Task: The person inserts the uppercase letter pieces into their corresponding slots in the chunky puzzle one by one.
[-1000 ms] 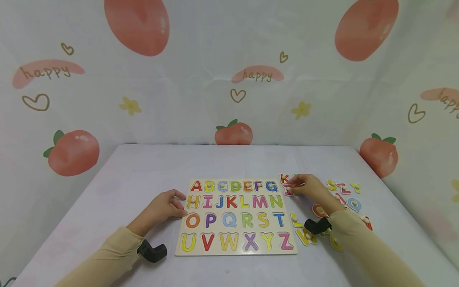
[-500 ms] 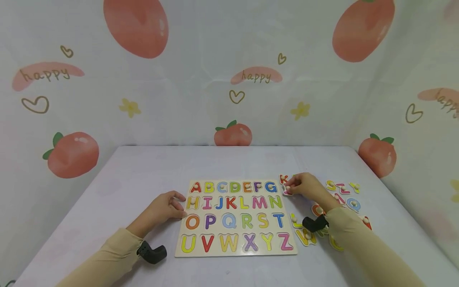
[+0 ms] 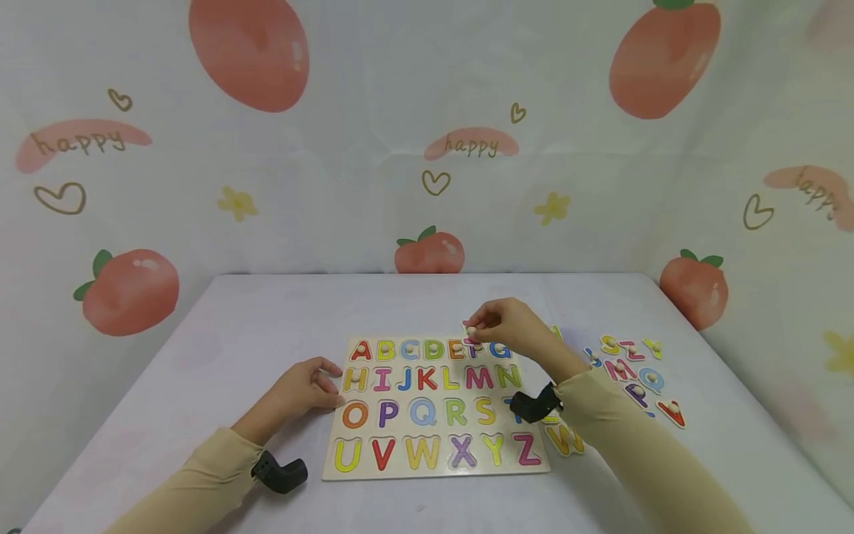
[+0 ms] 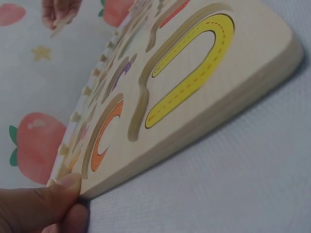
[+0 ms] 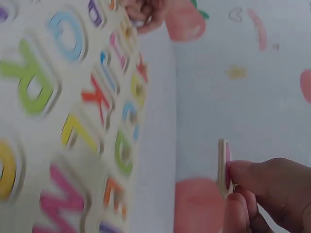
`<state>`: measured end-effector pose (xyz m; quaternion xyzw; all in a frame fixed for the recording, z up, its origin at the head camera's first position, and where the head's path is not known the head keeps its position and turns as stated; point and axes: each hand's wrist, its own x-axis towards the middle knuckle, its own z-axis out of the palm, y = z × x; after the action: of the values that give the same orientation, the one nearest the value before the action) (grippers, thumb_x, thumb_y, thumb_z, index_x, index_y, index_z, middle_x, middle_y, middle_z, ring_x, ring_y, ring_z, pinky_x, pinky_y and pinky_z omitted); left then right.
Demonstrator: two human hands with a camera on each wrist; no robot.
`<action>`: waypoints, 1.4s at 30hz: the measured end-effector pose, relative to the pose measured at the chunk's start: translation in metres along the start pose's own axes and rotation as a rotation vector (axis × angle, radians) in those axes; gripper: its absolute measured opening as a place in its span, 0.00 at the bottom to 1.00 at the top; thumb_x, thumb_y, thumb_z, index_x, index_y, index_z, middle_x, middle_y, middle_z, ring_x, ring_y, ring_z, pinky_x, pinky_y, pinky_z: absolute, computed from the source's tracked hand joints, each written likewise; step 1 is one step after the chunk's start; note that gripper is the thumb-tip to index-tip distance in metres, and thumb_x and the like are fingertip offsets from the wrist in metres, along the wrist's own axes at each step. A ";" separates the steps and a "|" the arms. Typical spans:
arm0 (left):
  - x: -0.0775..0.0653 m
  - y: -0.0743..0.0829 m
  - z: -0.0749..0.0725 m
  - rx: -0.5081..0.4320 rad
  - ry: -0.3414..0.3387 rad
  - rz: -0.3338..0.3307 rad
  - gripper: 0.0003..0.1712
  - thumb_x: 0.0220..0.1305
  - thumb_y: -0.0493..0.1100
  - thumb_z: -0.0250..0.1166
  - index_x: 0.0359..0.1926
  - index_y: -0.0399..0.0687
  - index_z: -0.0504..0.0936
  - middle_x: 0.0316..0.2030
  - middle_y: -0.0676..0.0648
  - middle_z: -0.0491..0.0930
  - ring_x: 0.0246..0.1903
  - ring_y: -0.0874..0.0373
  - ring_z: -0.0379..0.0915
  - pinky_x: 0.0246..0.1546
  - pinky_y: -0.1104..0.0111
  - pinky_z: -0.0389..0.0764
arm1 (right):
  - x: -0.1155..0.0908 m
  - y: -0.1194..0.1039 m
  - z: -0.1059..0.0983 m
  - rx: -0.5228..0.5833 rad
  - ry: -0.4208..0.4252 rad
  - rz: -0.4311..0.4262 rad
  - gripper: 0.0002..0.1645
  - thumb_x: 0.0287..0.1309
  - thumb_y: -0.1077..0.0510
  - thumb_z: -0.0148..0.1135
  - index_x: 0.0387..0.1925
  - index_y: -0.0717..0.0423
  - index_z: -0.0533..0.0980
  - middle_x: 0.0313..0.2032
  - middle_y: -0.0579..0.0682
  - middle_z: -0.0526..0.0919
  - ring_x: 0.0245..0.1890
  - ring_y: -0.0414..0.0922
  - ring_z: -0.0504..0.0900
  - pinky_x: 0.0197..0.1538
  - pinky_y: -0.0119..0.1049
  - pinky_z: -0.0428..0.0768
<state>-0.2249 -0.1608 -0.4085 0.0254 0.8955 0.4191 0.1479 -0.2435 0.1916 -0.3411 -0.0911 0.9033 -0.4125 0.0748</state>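
Note:
A wooden alphabet puzzle board (image 3: 437, 475) lies flat on the table. Knobbed letters fill its top row, and a knobbed H sits in the second row. My left hand (image 3: 303, 387) rests at the board's left edge with relaxed fingers; the left wrist view has its thumb (image 4: 68, 183) touching the edge. Above the board's top row, my right hand (image 3: 510, 326) pinches a pink letter I puzzle piece (image 3: 471, 332). That piece is seen edge-on in the right wrist view, raised off the board between thumb and fingers.
Right of the board lie several loose letter pieces, including a pink M (image 3: 620, 370), a blue Q (image 3: 651, 380), a red V (image 3: 671, 414) and a yellow W (image 3: 565, 440). My right forearm covers others. A printed cloth backdrop (image 3: 347, 185) stands behind the table.
My right hand has lifted the pink I piece from beside the board and carried it left over the top row. My left hand stays at the board's edge.

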 end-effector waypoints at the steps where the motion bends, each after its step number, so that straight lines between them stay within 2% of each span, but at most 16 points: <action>1: 0.000 0.000 0.000 -0.002 0.000 0.001 0.30 0.48 0.38 0.76 0.52 0.36 0.74 0.28 0.47 0.80 0.27 0.57 0.73 0.30 0.67 0.75 | 0.001 -0.006 0.005 0.010 -0.003 -0.008 0.08 0.56 0.60 0.68 0.37 0.57 0.81 0.32 0.50 0.85 0.36 0.49 0.84 0.44 0.44 0.80; 8: 0.001 -0.001 0.002 -0.014 0.000 -0.009 0.29 0.48 0.38 0.76 0.51 0.36 0.75 0.28 0.47 0.80 0.27 0.57 0.74 0.30 0.68 0.75 | 0.012 -0.028 0.045 0.052 -0.019 -0.059 0.07 0.52 0.58 0.72 0.34 0.54 0.82 0.29 0.46 0.83 0.30 0.40 0.79 0.36 0.33 0.76; 13: 0.002 0.000 0.001 -0.027 -0.004 -0.008 0.28 0.48 0.37 0.75 0.51 0.37 0.75 0.28 0.47 0.80 0.27 0.57 0.74 0.30 0.68 0.75 | 0.017 -0.034 0.073 0.091 -0.048 -0.046 0.07 0.53 0.59 0.71 0.34 0.54 0.82 0.29 0.46 0.82 0.29 0.41 0.78 0.35 0.31 0.77; 21: 0.003 -0.002 -0.001 -0.001 -0.008 0.020 0.29 0.48 0.38 0.76 0.50 0.36 0.75 0.28 0.47 0.80 0.27 0.58 0.73 0.30 0.67 0.74 | 0.024 -0.040 0.106 0.072 -0.089 -0.055 0.04 0.54 0.59 0.70 0.32 0.53 0.81 0.26 0.44 0.82 0.28 0.38 0.79 0.35 0.29 0.75; 29: 0.003 -0.003 0.000 -0.029 -0.005 0.000 0.29 0.47 0.36 0.76 0.50 0.36 0.75 0.27 0.48 0.80 0.26 0.58 0.74 0.29 0.67 0.75 | 0.032 -0.041 0.125 0.025 -0.110 -0.024 0.04 0.53 0.59 0.71 0.30 0.51 0.82 0.25 0.42 0.82 0.27 0.37 0.77 0.31 0.29 0.74; 42: 0.000 0.000 -0.001 -0.023 -0.004 0.000 0.28 0.48 0.36 0.75 0.50 0.36 0.75 0.27 0.48 0.80 0.26 0.58 0.74 0.29 0.68 0.75 | 0.036 -0.040 0.138 0.042 -0.139 -0.009 0.05 0.53 0.60 0.71 0.28 0.50 0.80 0.25 0.42 0.82 0.27 0.38 0.77 0.34 0.29 0.75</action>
<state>-0.2251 -0.1614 -0.4084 0.0245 0.8903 0.4293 0.1497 -0.2450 0.0571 -0.4024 -0.1217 0.8868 -0.4243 0.1373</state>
